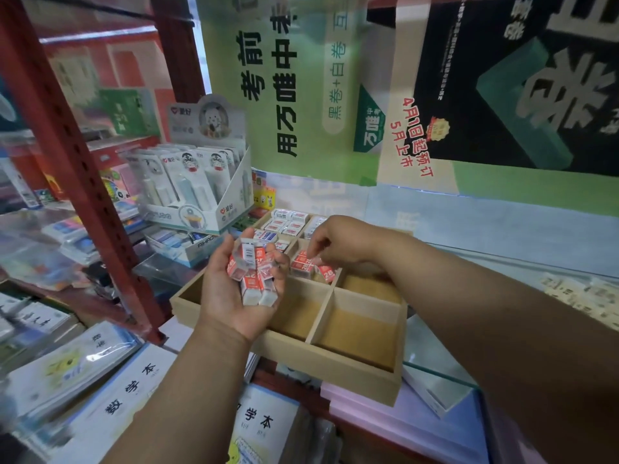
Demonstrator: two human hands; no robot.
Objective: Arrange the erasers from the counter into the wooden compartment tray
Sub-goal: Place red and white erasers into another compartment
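A heap of red-and-white erasers (255, 274) is cradled in the upturned left hand (234, 289), fingers curled loosely round it; just beyond it, over the wooden tray (351, 370), one eraser (326, 272) is pinched in the right hand (338, 244) at a middle compartment, beside erasers already laid there (301, 264); farther compartments are filled with white erasers (284, 224), nearer ones are bare; a spill is judged likely if the left palm is tilted, since the heap is stacked loose; a crooked row may follow a hasty drop; the display box (197, 182) stands past the left hand
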